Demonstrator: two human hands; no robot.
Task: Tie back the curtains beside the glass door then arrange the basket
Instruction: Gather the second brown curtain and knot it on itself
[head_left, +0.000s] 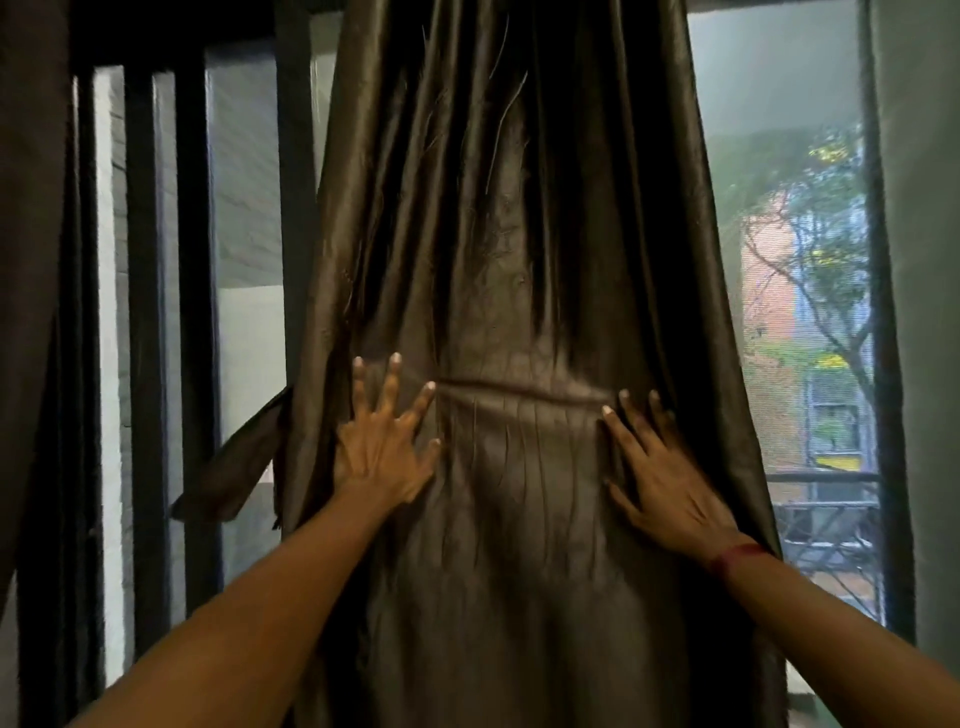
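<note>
A dark brown, shiny curtain (519, 234) hangs straight ahead in the middle of the view, gathered into folds. A band of the same cloth (519, 397) runs across it at hand height. My left hand (384, 447) lies flat on the curtain's left side with fingers spread. My right hand (660, 467) lies flat on its right side, fingers apart, a red thread around the wrist. A loose end of cloth (228, 473) sticks out to the left behind the curtain. No basket is in view.
Glass panes in dark frames (244, 312) stand behind the curtain on the left. On the right, glass (800, 312) shows trees, a brick building and a railing outside. Another dark curtain (26, 260) hangs at the far left, a grey wall (924, 312) at the far right.
</note>
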